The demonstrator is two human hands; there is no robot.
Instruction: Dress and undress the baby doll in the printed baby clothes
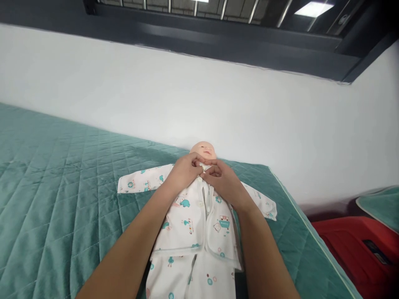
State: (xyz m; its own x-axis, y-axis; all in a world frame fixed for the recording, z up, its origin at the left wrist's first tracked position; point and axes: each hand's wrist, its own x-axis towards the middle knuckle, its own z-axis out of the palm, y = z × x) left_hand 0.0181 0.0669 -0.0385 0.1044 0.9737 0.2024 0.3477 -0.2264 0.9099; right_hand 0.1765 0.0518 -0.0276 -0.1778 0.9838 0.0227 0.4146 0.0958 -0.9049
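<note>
A baby doll [204, 148] lies on its back, its head against the wall and partly hidden by my fingers. It wears a white printed baby jacket [187, 222] with teal and pink pictures, sleeves stretched out to both sides. Below the jacket's hem are matching printed pants [174, 274]. My left hand [187, 169] pinches the collar edge under the doll's chin. Close against it, my right hand [220, 176] pinches the collar's other side. Further down, the jacket front hangs slightly apart. Whether a button or snap sits between my fingertips is hard to see.
A green quilted cover [77, 199] spreads under the doll, its piped edge running down at the right. Behind is a white wall [156, 95] below a dark window frame [187, 39] with metal bars. A red plastic chair [352, 245] stands at the lower right.
</note>
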